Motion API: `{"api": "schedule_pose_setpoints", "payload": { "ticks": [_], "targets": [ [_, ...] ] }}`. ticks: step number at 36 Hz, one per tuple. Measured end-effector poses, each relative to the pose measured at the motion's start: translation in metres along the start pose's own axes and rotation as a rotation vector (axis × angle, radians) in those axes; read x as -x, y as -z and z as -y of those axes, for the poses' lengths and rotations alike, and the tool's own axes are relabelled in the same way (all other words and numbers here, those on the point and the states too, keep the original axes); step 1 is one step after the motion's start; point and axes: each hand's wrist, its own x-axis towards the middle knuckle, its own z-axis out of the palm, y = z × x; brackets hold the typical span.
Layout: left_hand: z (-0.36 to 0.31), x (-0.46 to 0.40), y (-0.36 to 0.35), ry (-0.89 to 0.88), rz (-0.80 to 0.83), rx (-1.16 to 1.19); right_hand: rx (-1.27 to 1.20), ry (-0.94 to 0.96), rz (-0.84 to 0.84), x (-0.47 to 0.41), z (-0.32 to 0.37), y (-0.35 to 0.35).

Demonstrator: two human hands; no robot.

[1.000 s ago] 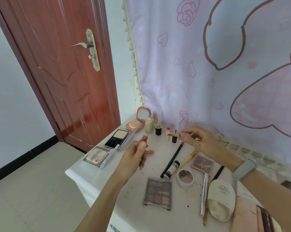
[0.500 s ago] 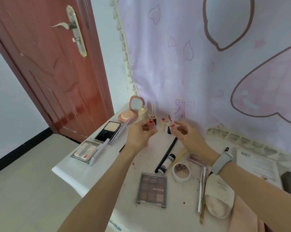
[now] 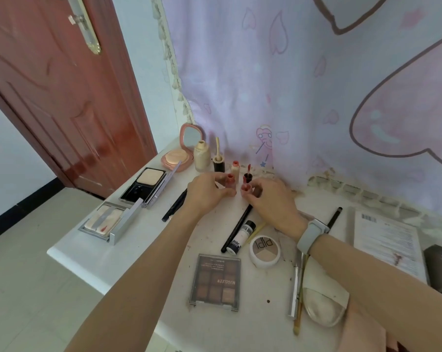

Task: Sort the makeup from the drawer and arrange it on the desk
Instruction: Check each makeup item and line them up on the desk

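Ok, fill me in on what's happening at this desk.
A person is arranging makeup on the white desk. The left hand holds a small reddish lip tube, and the right hand pinches its cap, both close to the back row of little bottles. Palettes, compacts and pencils lie spread around them.
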Motion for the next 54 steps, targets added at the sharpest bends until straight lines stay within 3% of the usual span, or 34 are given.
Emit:
{"api": "schedule_pose_setpoints", "payload": {
  "ticks": [8,14,18,26,30,33,36,39,43,48,51,54],
  "targets": [
    [0.0,0.002,-0.003,-0.003,-0.065,0.013,0.214,-0.041,-0.033,0.0,0.005,-0.002],
    [-0.003,0.01,0.001,0.019,-0.092,-0.042,0.189,-0.08,0.006,0.003,0.001,-0.001],
    [0.004,0.032,0.015,-0.023,-0.14,-0.237,0.085,-0.073,-0.031,0.009,-0.002,0.009],
    [0.02,0.077,0.026,0.056,-0.022,-0.655,-0.103,0.058,-0.102,0.034,0.01,0.025],
    [0.015,0.081,0.026,0.032,-0.046,-0.778,-0.141,0.085,-0.089,0.042,0.019,0.027],
    [0.008,0.084,0.025,-0.018,-0.094,-0.726,-0.197,0.094,-0.045,0.046,0.025,0.032],
    [-0.006,0.089,0.038,-0.169,-0.255,-0.361,-0.342,0.088,0.028,0.051,0.036,0.043],
    [-0.031,0.098,0.059,-0.348,-0.305,-0.062,-0.585,0.077,0.125,0.055,0.054,0.058],
    [-0.057,0.116,0.077,-0.529,-0.296,-0.018,-0.847,0.14,0.101,0.064,0.08,0.078],
    [-0.072,0.139,0.079,-0.548,-0.362,0.067,-0.984,0.176,0.037,0.078,0.1,0.091],
    [-0.076,0.147,0.078,-0.526,-0.374,-0.036,-1.023,0.146,0.033,0.084,0.102,0.095],
    [-0.079,0.154,0.075,-0.549,-0.391,-0.29,-1.029,0.108,0.05,0.089,0.102,0.097]
  ]
}}
